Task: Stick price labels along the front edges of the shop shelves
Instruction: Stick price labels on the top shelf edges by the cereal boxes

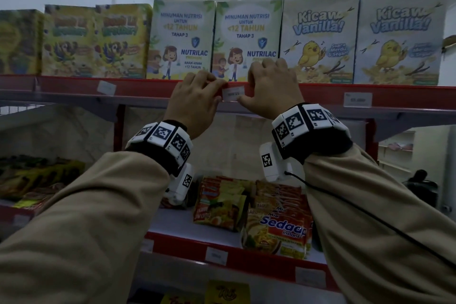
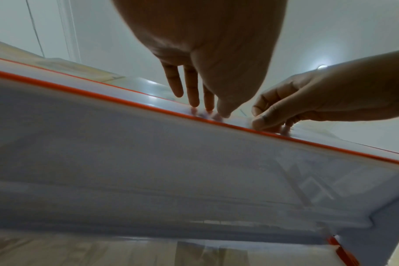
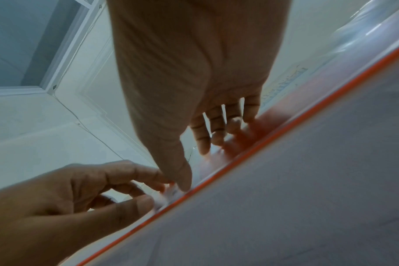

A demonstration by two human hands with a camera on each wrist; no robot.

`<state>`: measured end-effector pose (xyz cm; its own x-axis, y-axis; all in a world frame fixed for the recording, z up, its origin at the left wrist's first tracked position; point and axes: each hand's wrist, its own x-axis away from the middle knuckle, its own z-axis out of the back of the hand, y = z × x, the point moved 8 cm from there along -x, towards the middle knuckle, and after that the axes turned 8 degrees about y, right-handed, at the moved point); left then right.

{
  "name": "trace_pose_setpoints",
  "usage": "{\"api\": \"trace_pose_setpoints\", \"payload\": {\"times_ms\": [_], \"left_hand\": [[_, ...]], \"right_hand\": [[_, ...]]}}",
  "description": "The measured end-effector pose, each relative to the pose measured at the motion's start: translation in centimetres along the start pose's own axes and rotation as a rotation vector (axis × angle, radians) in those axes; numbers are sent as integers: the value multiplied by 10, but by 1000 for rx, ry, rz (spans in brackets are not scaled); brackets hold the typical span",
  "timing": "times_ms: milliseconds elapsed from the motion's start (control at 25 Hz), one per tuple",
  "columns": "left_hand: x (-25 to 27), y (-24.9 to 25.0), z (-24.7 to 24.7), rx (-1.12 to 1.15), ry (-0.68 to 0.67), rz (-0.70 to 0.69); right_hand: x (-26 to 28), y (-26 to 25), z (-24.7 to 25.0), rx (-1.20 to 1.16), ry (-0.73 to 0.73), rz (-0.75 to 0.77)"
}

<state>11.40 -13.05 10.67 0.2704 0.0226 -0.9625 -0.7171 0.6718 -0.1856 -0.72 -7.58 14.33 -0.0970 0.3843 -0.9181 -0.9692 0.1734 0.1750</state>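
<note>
Both hands are up at the red front edge of the upper shelf (image 1: 320,91), just above the middle of the head view, and the white price label (image 1: 233,94) sits flat against that edge right between them, under the right-hand Nutrilac box (image 1: 248,39).

The left hand (image 1: 195,103) is at the label's left end. From the head view its fingers are bent, with the fingertips on the shelf edge at the label's top left corner and the thumb lower down by the bottom left. In the left wrist view the fingers (image 2: 191,86) look fairly straight and close together, tips touching the strip. Whether it's actually pinching the label or just pressing it is hard to say.

The right hand (image 1: 271,86) is on the label's right end. Its fingers hook over the top of the shelf edge in front of the box, and the thumb (image 1: 244,100) presses on the label's lower right corner. The right wrist view shows the fingers (image 3: 216,126) side by side on the red strip, slightly apart, thumb down on a blurry bit of white.

There's another label (image 1: 357,99) farther right on the same edge, below the Kicaw Vanilla boxes (image 1: 320,37), and one (image 1: 106,87) on the left. Noodle packs (image 1: 276,227) sit on the lower shelf, in the lower middle of the frame.
</note>
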Motion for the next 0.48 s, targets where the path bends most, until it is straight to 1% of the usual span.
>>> {"api": "trace_pose_setpoints", "payload": {"times_ms": [80, 200, 240, 400, 480], "left_hand": [[-6, -8, 2, 5, -8, 6], [-11, -20, 0, 37, -17, 50], [-13, -24, -1, 43, -22, 64], [-20, -28, -8, 122, -83, 62], [-21, -30, -8, 177, -83, 47]], "right_hand": [[-5, -6, -3, 7, -43, -12], [-8, -7, -7, 26, -120, -52], [-9, -9, -7, 16, -117, -56], [-6, -24, 0, -147, -8, -15], [-5, -33, -1, -146, 5, 17]]}}
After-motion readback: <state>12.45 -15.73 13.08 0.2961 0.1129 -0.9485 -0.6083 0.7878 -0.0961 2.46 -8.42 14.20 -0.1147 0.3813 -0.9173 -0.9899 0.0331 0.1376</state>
